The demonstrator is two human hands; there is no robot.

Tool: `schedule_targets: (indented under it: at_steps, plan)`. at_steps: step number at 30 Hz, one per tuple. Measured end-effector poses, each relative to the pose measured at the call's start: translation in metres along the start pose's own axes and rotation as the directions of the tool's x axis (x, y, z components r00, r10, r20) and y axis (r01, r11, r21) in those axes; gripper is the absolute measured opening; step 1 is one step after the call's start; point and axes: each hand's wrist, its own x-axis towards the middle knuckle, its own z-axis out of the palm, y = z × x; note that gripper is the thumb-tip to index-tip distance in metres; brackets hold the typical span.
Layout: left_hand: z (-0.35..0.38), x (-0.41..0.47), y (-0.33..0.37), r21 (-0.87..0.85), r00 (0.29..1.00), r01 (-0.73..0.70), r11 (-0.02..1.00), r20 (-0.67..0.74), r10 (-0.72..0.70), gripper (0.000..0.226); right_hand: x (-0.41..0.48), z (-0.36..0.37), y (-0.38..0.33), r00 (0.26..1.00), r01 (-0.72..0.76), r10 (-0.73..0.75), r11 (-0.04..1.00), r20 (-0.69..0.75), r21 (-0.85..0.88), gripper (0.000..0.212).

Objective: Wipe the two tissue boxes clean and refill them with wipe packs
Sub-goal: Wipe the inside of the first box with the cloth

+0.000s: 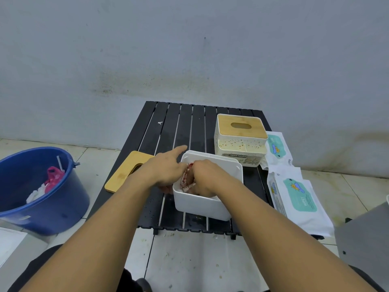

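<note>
White plastic, lid off: the box (202, 205) sits near the table's (168, 123) front edge, its long axis running roughly front to back. Our right hand (207, 175) is down inside it, fingers curled round the cloth (185, 182). Our left hand (166, 171) lies over the box's left rim, index finger straight; whether it pinches the wall we cannot tell. Next, we judge, the cloth works along the inner walls. Packs (299, 197) lie at the right edge.

- Lit softly and evenly, rather dim, with a cool bluish cast across the wall (189, 49).
- Faint shadows only, beneath the white box (202, 205) on the table (168, 123).
- Bowed at the edges by the wide lens; slightly soft toward the corners.
</note>
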Motion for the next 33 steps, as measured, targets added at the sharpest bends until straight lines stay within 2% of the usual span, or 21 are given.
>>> schedule_targets:
  at_steps: [3, 7, 11, 13, 17, 19, 21, 24, 27, 28, 30, 32, 33]
  plan:
    - [-0.001, -0.002, 0.002, -0.047, 1.0, 0.01, 0.999, 0.012, -0.009, 0.044, -0.003, 0.002, 0.002, 0.996, -0.055, 0.058, 0.998, -0.068, 0.034, 0.033]
    - [-0.002, -0.001, 0.0, -0.128, 0.999, 0.033, 0.991, 0.031, -0.029, 0.045, -0.014, -0.004, 0.015, 0.969, -0.192, 0.191, 0.981, -0.157, 0.012, 0.028]
    - [0.003, 0.0, 0.002, -0.155, 0.999, 0.044, 0.987, 0.029, -0.04, 0.038, -0.016, -0.005, 0.027, 0.932, -0.289, 0.299, 0.954, -0.204, 0.08, 0.027]
    - [0.006, 0.0, 0.006, -0.178, 0.999, 0.05, 0.983, 0.022, -0.046, 0.032, -0.011, 0.0, 0.018, 0.939, -0.262, 0.284, 0.956, -0.196, 0.131, 0.02]
    - [0.008, 0.002, 0.004, -0.181, 0.998, 0.067, 0.981, -0.005, -0.069, 0.028, 0.009, 0.008, -0.005, 0.973, -0.109, 0.153, 0.964, -0.171, 0.241, 0.014]
    - [0.007, 0.002, 0.0, -0.194, 0.997, 0.077, 0.978, -0.013, -0.081, 0.025, 0.011, 0.006, -0.009, 0.964, -0.105, 0.166, 0.956, -0.209, 0.275, 0.014]
    - [0.007, 0.001, -0.001, -0.211, 0.996, 0.087, 0.974, -0.002, -0.089, 0.023, 0.009, 0.006, -0.006, 0.922, -0.148, 0.245, 0.939, -0.301, 0.311, 0.011]
    - [0.006, 0.001, 0.001, -0.233, 0.994, 0.105, 0.967, 0.012, -0.106, 0.026, -0.003, 0.006, 0.008, 0.804, -0.259, 0.411, 0.892, -0.429, 0.37, 0.012]
    - [0.006, 0.0, 0.003, -0.226, 0.996, 0.086, 0.97, 0.029, -0.082, 0.03, -0.008, 0.007, 0.022, 0.708, -0.332, 0.525, 0.838, -0.473, 0.434, 0.009]
    - [0.007, -0.001, 0.003, -0.23, 0.997, 0.081, 0.97, 0.033, -0.076, 0.031, -0.008, 0.005, 0.024, 0.71, -0.32, 0.521, 0.838, -0.473, 0.442, 0.009]
    - [0.006, -0.001, 0.003, -0.252, 0.997, 0.075, 0.965, 0.035, -0.069, 0.03, -0.009, 0.001, 0.021, 0.778, -0.204, 0.418, 0.875, -0.469, 0.44, 0.01]
    - [0.005, -0.001, 0.001, -0.268, 0.997, 0.071, 0.961, 0.035, -0.064, 0.027, -0.011, -0.004, 0.012, 0.864, 0.023, 0.193, 0.908, -0.466, 0.419, 0.011]
    - [0.004, -0.001, 0.001, -0.267, 0.998, 0.065, 0.962, 0.026, -0.06, 0.025, -0.011, -0.006, 0.007, 0.882, 0.121, 0.094, 0.902, -0.462, 0.415, 0.012]
